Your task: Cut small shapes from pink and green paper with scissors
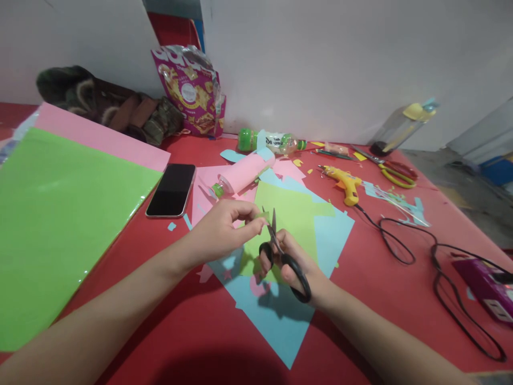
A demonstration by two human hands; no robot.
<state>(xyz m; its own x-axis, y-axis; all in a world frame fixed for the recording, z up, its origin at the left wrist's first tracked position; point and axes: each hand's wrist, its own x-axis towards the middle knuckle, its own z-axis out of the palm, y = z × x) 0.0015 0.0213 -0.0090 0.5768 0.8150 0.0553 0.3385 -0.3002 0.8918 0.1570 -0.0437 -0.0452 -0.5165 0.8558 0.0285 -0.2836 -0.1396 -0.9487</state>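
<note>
My left hand (224,227) pinches a small green paper piece (263,216) between thumb and fingers. In my right hand (296,259) are black-handled scissors (295,274), their blades parted and pointing up beside the green piece. Below both hands lie a light green sheet (296,214) and a light blue sheet (280,331), with small pink and blue scraps around them. Just beyond my left hand, a bottle wrapped in pink paper (248,172) rests on its side.
A phone (171,190) and large green sheets (68,214) lie left. Behind are a snack bag (192,91) and a green-capped bottle (276,142). At right are a yellow glue gun (345,184), its looping cord, larger scissors (396,174) and a purple power strip (487,286).
</note>
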